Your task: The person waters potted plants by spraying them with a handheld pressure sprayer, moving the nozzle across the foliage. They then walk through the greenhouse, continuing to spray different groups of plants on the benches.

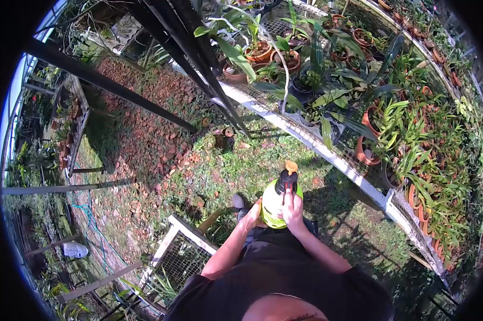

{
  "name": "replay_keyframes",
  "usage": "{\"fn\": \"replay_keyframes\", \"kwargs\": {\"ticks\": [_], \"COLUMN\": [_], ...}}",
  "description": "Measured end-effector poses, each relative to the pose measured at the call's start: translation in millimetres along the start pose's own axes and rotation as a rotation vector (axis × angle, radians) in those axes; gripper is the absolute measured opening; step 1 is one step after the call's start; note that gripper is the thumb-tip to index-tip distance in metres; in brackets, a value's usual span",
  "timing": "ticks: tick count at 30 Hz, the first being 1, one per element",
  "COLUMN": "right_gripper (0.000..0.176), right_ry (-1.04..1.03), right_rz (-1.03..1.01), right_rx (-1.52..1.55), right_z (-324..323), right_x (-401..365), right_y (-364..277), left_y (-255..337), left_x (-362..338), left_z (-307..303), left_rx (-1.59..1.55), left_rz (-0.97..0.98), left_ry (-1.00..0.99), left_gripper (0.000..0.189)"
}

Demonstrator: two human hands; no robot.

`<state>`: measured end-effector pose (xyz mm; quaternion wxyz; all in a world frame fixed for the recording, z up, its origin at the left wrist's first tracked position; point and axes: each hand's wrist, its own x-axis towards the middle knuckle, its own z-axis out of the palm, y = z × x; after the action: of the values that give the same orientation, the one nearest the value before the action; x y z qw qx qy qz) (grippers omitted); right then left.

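Note:
A yellow-green pump sprayer point(274, 199) with a black top and an orange-yellow cap or nozzle stands upright close in front of my body. My left hand point(256, 213) presses round its left side, and the fingertips are partly hidden by the bottle. On the near right side, my right hand point(292, 209) is closed at the sprayer's neck, its fingers by a red part under the black top.
To the right runs a white-edged mesh bench point(327, 148) crowded with potted plants; a terracotta pot point(367, 151) sits near its edge. Dark posts point(145, 101) slant across the upper left. A smaller mesh bench point(184, 257) stands at lower left, and a teal hose point(92, 219) lies beyond it.

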<state>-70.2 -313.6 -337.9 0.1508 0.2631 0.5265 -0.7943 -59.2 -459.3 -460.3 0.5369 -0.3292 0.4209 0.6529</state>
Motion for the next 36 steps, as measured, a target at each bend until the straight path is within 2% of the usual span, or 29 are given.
{"fn": "replay_keyframes", "kwargs": {"ticks": [1,2,5,6,9,10,13,14,17,18,21,27,28,30,32,36], "right_gripper": [0.032,0.031,0.032,0.032,0.033,0.036,0.037,0.038,0.038,0.039,0.039,0.035,0.036,0.037,0.038,0.042], "right_ry": [0.031,0.028,0.063,0.078,0.087,0.16,0.123,0.141,0.189,0.194,0.155,0.173,0.153,0.077,0.14,0.122], "right_rz": [-0.004,-0.131,-0.041,-0.002,-0.123,-0.223,-0.223,-0.251,-0.288,-0.303,-0.288,-0.329,-0.303,-0.32,-0.356,-0.383], "right_rx": [0.011,-0.081,0.148,0.221,0.145,0.051,0.208,0.188,0.158,0.161,0.142,0.067,0.087,0.152,0.17,0.232], "right_z": [7,13,23,39,68,86,116,125,147,152,159,160,161,162,169,169], "right_x": [-2,-5,-8,-18,-33,-40,-51,-52,-55,-54,-50,-26,-28,-25,-20,-10], "right_y": [4,16,62,49,68,66,66,63,48,45,36,26,23,18,6,-23], "left_y": [-2,-5,-5,-3,-16,-2,14,22,43,32,30,73,78,77,84,138], "left_x": [-1,-2,-15,-20,2,-25,-54,-63,-89,-37,9,-81,-85,-47,-42,-138], "left_z": [-9,-18,-45,-54,-102,-96,-107,-111,-111,-143,-180,-121,-116,-133,-131,-60], "left_rx": [0.028,0.055,0.15,0.183,0.162,0.222,0.19,0.221,0.333,0.241,0.273,0.368,0.372,0.311,0.328,0.473], "left_rz": [-0.006,-0.015,-0.03,-0.03,-0.04,-0.05,0.02,0.062,0.168,0.149,0.219,0.22,0.221,0.256,0.288,0.326], "left_ry": [-0.013,-0.025,-0.035,-0.035,-0.123,-0.074,-0.03,-0.059,0.02,-0.012,-0.125,0.003,0.016,-0.007,0.007,0.101], "left_gripper": [0.066,0.07,0.073,0.073,0.073,0.073,0.07,0.071,0.074,0.075,0.075,0.075,0.074,0.073,0.072,0.068]}}
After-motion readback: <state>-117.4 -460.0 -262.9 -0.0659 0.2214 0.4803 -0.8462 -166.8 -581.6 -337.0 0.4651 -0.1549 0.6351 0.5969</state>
